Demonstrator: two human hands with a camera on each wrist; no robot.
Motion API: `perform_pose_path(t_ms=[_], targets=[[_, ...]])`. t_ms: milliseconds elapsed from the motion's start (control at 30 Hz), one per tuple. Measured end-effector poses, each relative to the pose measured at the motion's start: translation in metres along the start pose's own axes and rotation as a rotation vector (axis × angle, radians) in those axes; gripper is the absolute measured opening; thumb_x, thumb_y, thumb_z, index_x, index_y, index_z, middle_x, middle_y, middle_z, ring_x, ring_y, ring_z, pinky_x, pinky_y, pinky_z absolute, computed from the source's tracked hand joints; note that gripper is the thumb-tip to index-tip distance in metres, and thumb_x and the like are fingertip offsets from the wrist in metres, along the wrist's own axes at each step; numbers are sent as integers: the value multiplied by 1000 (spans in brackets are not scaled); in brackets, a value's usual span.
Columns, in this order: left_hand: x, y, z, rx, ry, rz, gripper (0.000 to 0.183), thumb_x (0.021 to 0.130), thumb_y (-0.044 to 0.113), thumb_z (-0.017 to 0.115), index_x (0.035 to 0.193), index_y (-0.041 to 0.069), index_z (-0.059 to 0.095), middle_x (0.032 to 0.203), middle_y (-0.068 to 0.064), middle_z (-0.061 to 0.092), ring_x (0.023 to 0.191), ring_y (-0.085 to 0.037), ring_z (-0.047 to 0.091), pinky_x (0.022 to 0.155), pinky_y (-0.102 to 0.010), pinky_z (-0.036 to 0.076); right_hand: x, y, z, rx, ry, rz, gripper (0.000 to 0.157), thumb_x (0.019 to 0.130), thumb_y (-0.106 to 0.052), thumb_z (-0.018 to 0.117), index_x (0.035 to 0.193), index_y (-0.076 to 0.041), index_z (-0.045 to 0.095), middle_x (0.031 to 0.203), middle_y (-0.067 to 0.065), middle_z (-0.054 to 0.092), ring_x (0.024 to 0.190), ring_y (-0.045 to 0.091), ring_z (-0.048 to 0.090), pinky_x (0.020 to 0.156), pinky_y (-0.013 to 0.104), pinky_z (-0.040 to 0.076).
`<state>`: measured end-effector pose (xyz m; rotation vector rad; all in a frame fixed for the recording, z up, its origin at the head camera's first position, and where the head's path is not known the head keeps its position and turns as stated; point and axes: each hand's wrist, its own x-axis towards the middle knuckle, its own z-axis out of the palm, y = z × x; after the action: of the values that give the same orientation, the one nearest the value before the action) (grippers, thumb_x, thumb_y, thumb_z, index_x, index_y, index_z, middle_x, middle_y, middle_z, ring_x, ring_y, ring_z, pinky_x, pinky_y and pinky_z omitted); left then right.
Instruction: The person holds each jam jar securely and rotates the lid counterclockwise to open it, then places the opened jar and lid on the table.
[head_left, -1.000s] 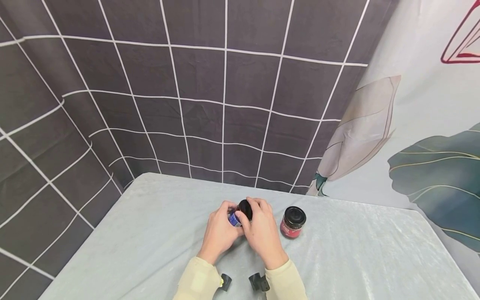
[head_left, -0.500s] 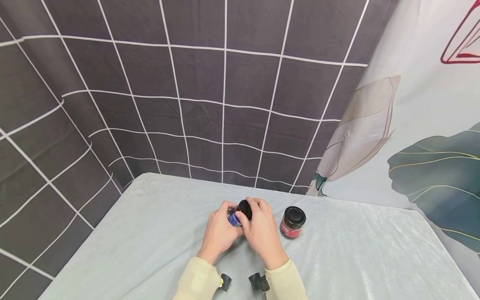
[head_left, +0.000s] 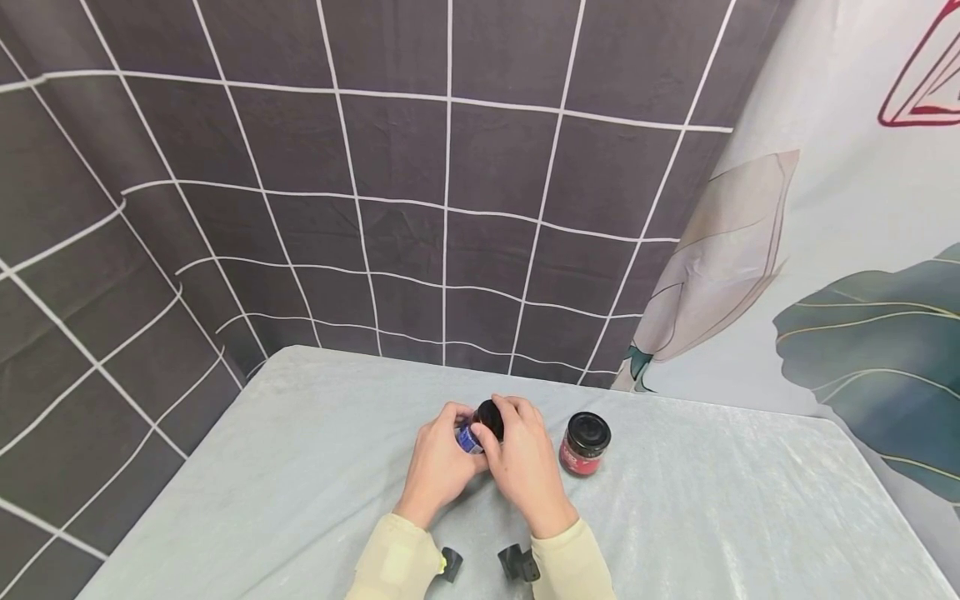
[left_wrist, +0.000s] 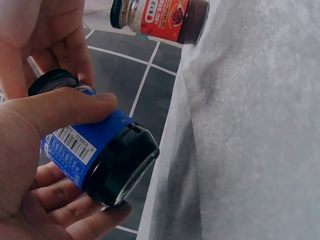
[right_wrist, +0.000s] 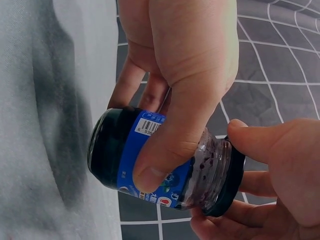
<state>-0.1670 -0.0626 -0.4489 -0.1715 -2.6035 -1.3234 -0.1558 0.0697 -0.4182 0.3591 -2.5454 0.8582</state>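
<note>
A glass jam jar (left_wrist: pixel 107 140) with a blue label and dark contents is tilted between my hands, its base close over the table in the left wrist view. My left hand (head_left: pixel 438 462) grips the jar's body, with the thumb lying across the blue label. Fingers and thumb of my right hand (head_left: pixel 528 471) are curled round the black lid (right_wrist: pixel 231 180). The lid sits on the mouth of the jar, above purple-smeared glass. To the right of my right hand, a second jar (head_left: pixel 583 446) with a red label and black lid stands upright on the table.
A pale grey cloth covers the table (head_left: pixel 720 500). Behind it hangs a dark curtain (head_left: pixel 390 242) with a white grid, and at the right a white curtain (head_left: pixel 847 208) with leaf prints. Black camera mounts (head_left: pixel 517 564) sit by both wrists.
</note>
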Motion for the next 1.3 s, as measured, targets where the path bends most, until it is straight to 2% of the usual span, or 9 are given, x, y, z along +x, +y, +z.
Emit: perform_pose_path(t_ms=[700,1300], targets=[[1,-1,1,10,5,-2,53,68,28,91,111,16,63,104,-6,73,97,-24,69,84,-41,55,1,-1,-1,7,-28,5,43,93,-19,73,125,8,64,119,22,62,112,38,60,94,51,50],[0,0,-1,-3,-24,-28,53,68,28,91,112,16,63,105,-6,72,96,-23,68,84,-41,55,-1,0,-1,0,-48,-6,43,93,-19,72,126,7,63,121,22,61,113,39,59,93,51,51]])
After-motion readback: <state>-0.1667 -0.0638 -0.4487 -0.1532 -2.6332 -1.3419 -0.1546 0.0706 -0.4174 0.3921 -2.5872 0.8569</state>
